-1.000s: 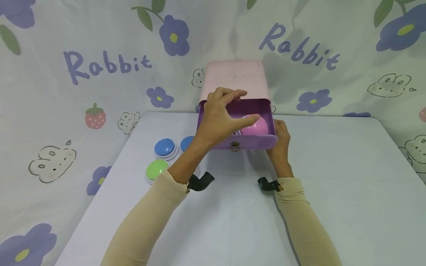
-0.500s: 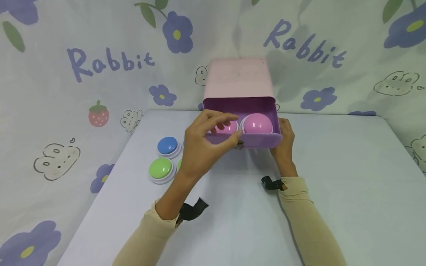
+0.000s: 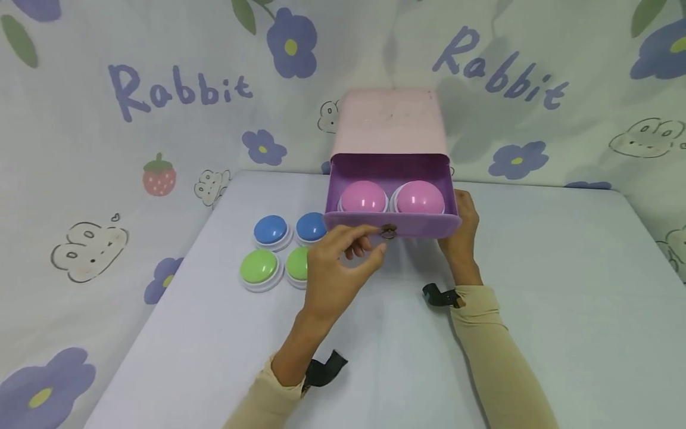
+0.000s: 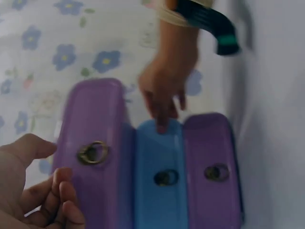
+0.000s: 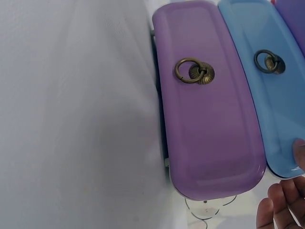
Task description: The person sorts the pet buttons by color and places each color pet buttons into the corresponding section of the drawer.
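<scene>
The left hand, loosely bent and grasping nothing, hangs just beside the ring pull on the purple top drawer, while the right hand, relaxed and unclenched, appears to touch the corner of the blue drawer below. The top one juts from the pink cabinet near the table's far edge, bearing two pink domes; probably stiff, smooth and fairly light, it should be surest taken by that ring or mid-front

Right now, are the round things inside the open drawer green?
No, the open drawer holds two pink domes, while the green domes are on the table.
</scene>
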A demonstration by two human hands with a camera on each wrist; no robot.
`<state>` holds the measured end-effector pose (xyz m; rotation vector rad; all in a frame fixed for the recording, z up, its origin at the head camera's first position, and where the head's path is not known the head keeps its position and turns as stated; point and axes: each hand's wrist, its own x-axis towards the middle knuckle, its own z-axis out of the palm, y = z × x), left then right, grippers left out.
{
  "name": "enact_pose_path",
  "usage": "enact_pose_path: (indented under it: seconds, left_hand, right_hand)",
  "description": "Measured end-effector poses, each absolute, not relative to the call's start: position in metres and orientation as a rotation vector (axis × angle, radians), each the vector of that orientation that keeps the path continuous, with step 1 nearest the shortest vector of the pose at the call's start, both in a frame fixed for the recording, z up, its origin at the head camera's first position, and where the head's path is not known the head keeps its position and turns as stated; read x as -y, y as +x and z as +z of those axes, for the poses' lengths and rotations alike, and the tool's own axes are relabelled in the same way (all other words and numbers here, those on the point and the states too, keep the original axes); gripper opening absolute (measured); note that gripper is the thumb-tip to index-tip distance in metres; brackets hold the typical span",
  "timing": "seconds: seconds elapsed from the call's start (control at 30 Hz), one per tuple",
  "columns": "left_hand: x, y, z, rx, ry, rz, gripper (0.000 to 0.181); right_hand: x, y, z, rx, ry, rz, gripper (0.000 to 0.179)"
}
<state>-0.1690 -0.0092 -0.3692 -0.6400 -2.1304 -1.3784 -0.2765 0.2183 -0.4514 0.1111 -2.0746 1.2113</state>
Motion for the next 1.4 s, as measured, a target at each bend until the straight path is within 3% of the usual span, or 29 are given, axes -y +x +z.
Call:
enact_pose_path:
  seconds: [0.37, 1.4]
  left_hand:
    - [-0.013, -0.181, -0.38, 2.139, -0.474, -1.141, 0.014]
    - [-0.013, -0.205, -0.375, 2.124, -0.493, -1.156, 0.014]
  right_hand:
    - [-0.219, -0.278, -0.452, 2.055, 0.105, 1.227, 0.018]
    - [-0.215, -0.28, -0.45, 2.163, -0.006, 1.097, 0.019]
